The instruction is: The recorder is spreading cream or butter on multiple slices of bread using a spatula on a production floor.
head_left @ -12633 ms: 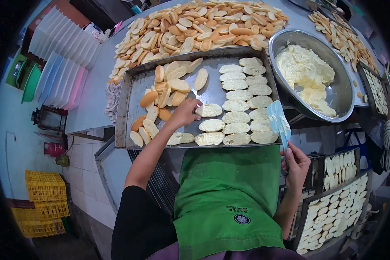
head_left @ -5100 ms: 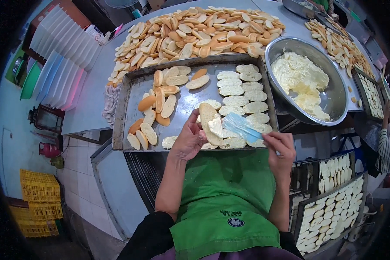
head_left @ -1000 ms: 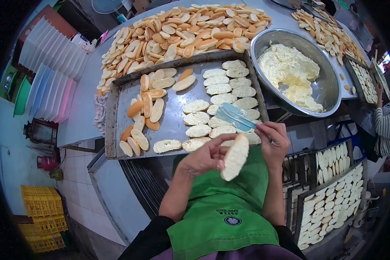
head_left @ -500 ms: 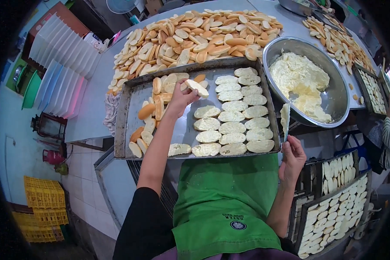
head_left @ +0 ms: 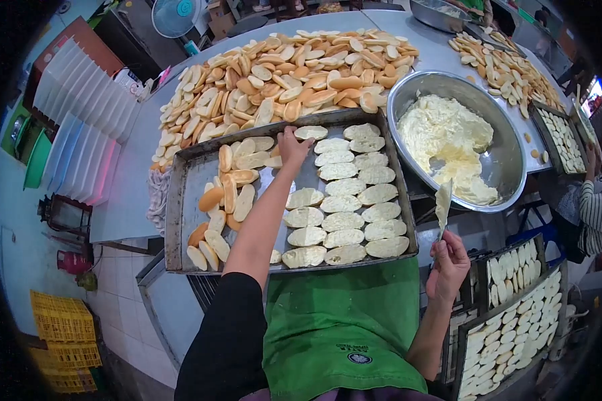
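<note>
Left of centre, plain bread halves [head_left: 245, 202] lie at mixed angles in the metal tray [head_left: 190, 184]. At the tray's top edge, upper centre, the left hand [head_left: 293, 148] curls its fingers at the left end of a cream-coated slice [head_left: 312, 132], its long axis running left to right; whether they pinch it I cannot tell. Right of centre, the right hand [head_left: 450, 264] grips a spatula [head_left: 443, 204], nearly vertical, blade up.
</note>
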`<action>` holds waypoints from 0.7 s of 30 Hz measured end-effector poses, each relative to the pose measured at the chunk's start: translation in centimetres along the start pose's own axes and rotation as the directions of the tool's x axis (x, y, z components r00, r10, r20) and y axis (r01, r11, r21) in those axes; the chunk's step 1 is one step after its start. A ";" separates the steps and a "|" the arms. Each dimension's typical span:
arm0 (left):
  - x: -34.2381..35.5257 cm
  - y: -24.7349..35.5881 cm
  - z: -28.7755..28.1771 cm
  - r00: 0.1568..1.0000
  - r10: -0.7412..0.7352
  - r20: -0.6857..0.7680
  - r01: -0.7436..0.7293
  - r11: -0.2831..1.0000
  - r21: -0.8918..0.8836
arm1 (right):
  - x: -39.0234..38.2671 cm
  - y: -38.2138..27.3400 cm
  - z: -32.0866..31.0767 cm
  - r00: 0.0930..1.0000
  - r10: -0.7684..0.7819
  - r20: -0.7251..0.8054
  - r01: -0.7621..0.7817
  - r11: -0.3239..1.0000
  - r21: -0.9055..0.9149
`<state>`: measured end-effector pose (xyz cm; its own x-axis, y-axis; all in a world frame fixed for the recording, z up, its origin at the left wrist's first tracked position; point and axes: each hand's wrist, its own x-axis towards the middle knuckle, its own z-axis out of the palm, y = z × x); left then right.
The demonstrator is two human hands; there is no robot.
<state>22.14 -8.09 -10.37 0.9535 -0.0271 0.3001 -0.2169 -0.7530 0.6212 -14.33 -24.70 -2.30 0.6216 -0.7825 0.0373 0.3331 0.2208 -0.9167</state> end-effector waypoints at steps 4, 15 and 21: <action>0.7 -0.1 0.0 0.997 0.048 0.068 -0.053 0.996 0.069 | 0.2 0.0 0.0 1.000 0.019 -0.009 -0.018 1.000 0.020; 0.1 1.0 0.5 0.990 -0.001 0.138 0.026 0.984 -0.177 | 0.2 0.3 -0.3 1.000 0.002 -0.016 -0.002 1.000 0.021; 3.4 -3.3 -4.3 0.966 0.006 0.260 0.070 0.957 -0.280 | 0.2 0.3 -1.0 0.999 0.030 -0.024 -0.028 0.998 0.062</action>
<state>25.22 -2.88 -8.25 0.9738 -0.2013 0.1055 -0.2000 -0.5387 0.8184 -14.81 -25.33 -2.91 0.6142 -0.7891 0.0007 0.3588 0.2785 -0.8909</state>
